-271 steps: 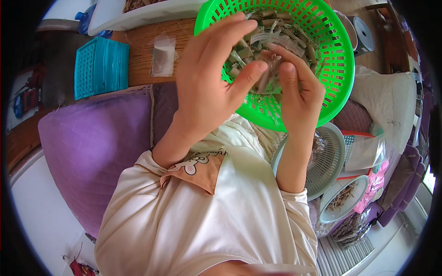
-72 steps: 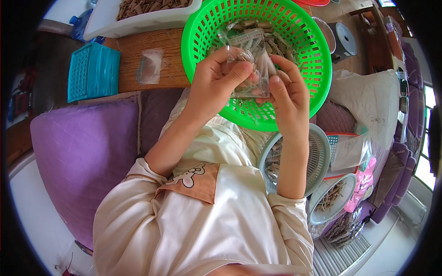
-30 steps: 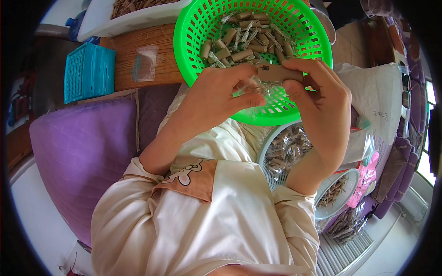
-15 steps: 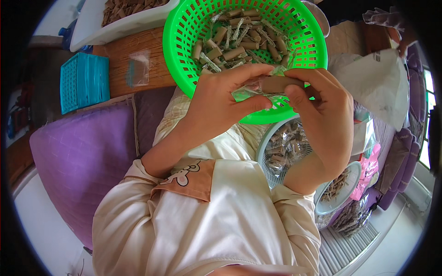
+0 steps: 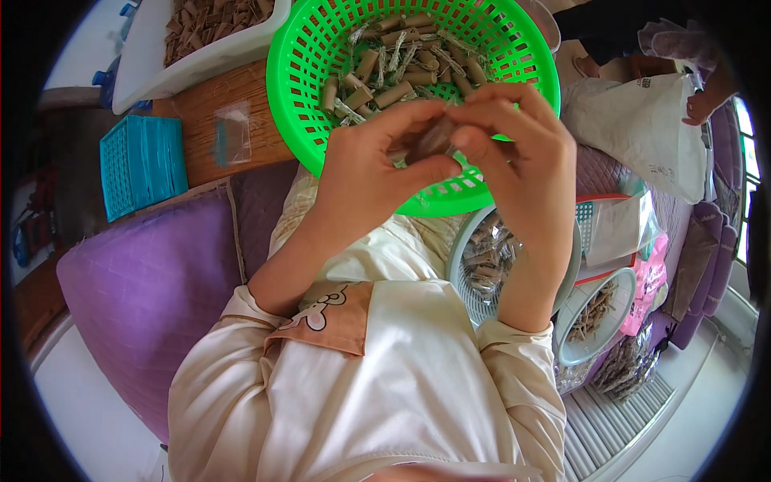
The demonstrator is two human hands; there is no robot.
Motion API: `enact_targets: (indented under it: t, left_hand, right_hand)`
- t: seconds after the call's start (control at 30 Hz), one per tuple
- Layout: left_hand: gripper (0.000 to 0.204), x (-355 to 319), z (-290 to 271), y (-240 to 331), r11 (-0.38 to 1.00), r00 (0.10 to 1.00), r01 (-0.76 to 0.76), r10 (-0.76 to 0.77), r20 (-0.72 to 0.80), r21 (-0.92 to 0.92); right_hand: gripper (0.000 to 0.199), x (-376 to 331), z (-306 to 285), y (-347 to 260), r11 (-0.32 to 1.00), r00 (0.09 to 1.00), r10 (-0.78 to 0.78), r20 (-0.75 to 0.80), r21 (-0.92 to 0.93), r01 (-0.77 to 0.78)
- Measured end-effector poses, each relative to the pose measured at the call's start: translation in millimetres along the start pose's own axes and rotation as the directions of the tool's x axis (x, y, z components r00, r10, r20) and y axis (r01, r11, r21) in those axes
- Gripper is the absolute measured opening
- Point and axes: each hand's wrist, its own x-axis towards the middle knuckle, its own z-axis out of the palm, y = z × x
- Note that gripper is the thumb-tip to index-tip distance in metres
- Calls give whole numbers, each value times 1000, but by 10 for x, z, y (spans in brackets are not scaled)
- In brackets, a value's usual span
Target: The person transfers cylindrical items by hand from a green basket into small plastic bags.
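Where the wood worktop [image 5: 261, 145] shows, it's L of the big green basket [image 5: 279, 104], whose near rim sits under both hands. R hand [image 5: 522, 136] comes in from the right, fingers narrow, seemingly pinching the right end of a small clear-wrapped brown roll [image 5: 434, 140]. L hand [image 5: 361, 153] arches around the other end, thumb apart from fingers; can't tell if it's gripping, b/c of blur + overlap. Brown tubes [image 5: 393, 92] w/ clear wrap lie loose in the basket, just beyond the fingers. Roll's btw the hands, above the basket: right of L palm, left of R fingertips, long axis approx. up-right, pointing at R fingertips. Neither hand's clearly nearer.
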Motion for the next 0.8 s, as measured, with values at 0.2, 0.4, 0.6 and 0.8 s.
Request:
enact_targets:
  t: [0.2, 0.4, 0.6, 0.8]
  left_hand:
    - [34, 24, -46, -25, 929, 985, 171, -147, 94, -328]
    - [32, 14, 3, -27, 968, 992, 125, -118, 42, -220]
    - [32, -103, 211, -39, 991, 984, 116, -105, 147, -69]
    - [31, -125, 390, -67, 998, 951, 62, -61, 303, 7]
  right_hand:
    - [29, -106, -77, 50, 908, 944, -237, 232, -294, 300]
    - [46, -388, 14, 200, 922, 983, 182, -23, 351, -162]
    - [25, -788, 169, 345, 745, 912, 407, -56, 597, -296]
    - [20, -1119, -130, 310, 961, 916, 201, -348, -111, -253]
